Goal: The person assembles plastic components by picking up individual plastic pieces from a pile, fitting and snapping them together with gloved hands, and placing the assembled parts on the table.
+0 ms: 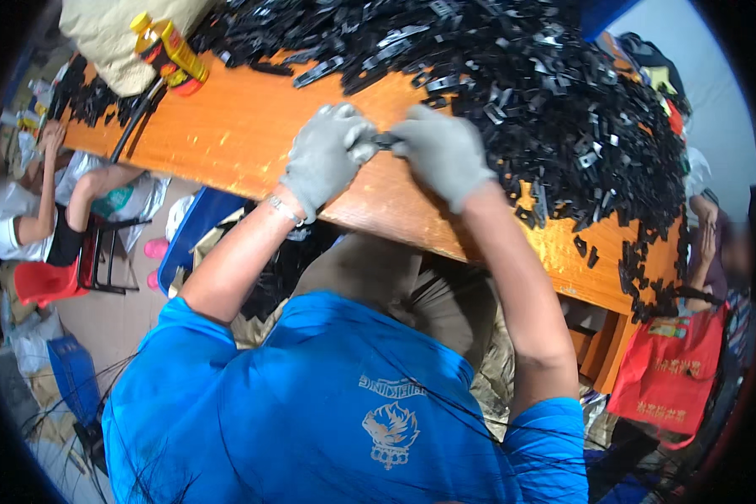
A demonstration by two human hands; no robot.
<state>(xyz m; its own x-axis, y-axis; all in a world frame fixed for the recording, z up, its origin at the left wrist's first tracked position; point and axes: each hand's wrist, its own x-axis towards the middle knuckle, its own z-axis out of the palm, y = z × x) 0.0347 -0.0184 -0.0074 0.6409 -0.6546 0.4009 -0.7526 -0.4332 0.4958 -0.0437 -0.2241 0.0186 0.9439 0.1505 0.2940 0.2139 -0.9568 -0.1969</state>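
Both my hands wear grey gloves and meet over the orange wooden table (252, 134). My left hand (328, 155) and my right hand (443, 153) together pinch one small black plastic part (384, 141) between their fingertips. A large heap of similar black plastic parts (546, 92) covers the table just beyond and to the right of my hands. How the held part is shaped is hidden by the gloves.
Yellow-capped bottles (170, 50) and a beige sack (109, 34) sit at the table's far left. Another person (34, 202) sits on a red chair at left. A red bag (672, 370) hangs at the right; a blue bin (197, 227) stands under the table.
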